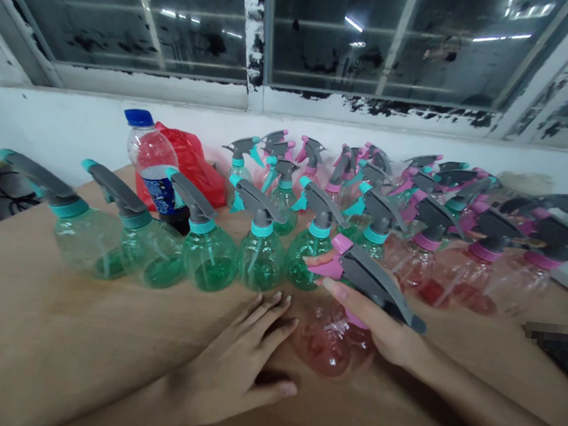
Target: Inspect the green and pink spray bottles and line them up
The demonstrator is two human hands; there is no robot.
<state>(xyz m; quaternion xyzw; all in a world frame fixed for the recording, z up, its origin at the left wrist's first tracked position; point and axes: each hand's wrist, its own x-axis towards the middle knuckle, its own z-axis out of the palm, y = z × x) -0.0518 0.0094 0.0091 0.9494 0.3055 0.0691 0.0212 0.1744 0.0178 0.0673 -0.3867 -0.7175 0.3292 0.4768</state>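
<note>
My right hand (384, 320) is closed around the neck of a pink spray bottle (326, 348) with a grey and pink trigger head. The bottle is round and see-through, and it leans with its head up and to the right. My left hand (245, 350) rests on the table, fingers stretched out and apart, its fingertips close to the bottle's left side. Behind both hands runs a row of spray bottles: green ones with teal collars, such as this green spray bottle (209, 269), and pink ones with pink collars, such as this pink spray bottle (425, 280) to the right.
More spray bottles (285, 200) crowd the back of the wooden table (114, 351) by the wall. A drink bottle with a blue cap (152, 150) stands beside a red plastic bag (193, 164). A dark, partly blurred object (565, 350) lies at the right edge.
</note>
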